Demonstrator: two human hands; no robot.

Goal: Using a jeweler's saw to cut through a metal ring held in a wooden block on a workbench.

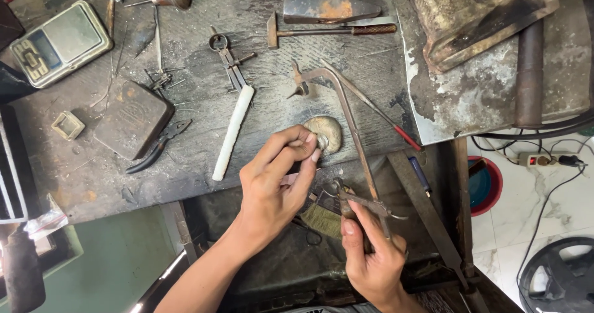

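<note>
Pinching a small silvery metal ring (322, 141) between left hand (272, 186) fingers against the rounded tan block (328, 130) on the scarred counter (204, 121); right hand (371, 260) grips the jeweller's saw frame (346, 121). Sawing likely calls for steady alignment.

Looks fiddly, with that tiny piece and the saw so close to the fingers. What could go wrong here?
The left hand pinches a small metal piece at the bench edge; it could slip and drop into the clutter below. The right hand holds the saw, whose thin blade could snap if twisted. The left fingertips sit right by the piece, so a slipped stroke might nick them.
</note>
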